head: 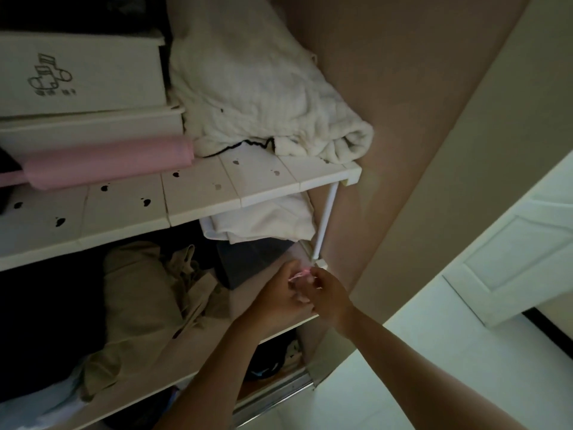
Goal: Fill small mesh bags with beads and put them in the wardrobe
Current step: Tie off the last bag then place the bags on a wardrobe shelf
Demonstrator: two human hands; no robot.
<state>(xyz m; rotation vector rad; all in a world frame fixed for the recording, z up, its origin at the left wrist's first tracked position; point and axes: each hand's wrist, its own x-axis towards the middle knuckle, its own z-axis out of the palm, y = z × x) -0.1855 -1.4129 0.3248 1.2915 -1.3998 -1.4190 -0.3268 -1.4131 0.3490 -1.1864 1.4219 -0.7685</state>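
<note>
Both my hands meet over the right end of a lower wardrobe shelf point(254, 293). My left hand point(279, 296) and my right hand point(328, 296) pinch a small pink mesh bag point(299, 273) between their fingertips, just below the foot of a white support rod point(324, 225). Most of the bag is hidden by my fingers, so I cannot see beads in it. The bag hangs close above the shelf board, beside a dark folded garment point(248, 259).
A white slatted shelf point(198, 197) above carries a cream blanket point(263, 97), white boxes point(80, 76) and a pink roll point(108, 159). Beige and dark clothes point(148, 293) fill the lower shelf's left. The wardrobe's pinkish side wall point(387, 119) stands right, with pale floor tiles point(434, 352) and a white door point(521, 252).
</note>
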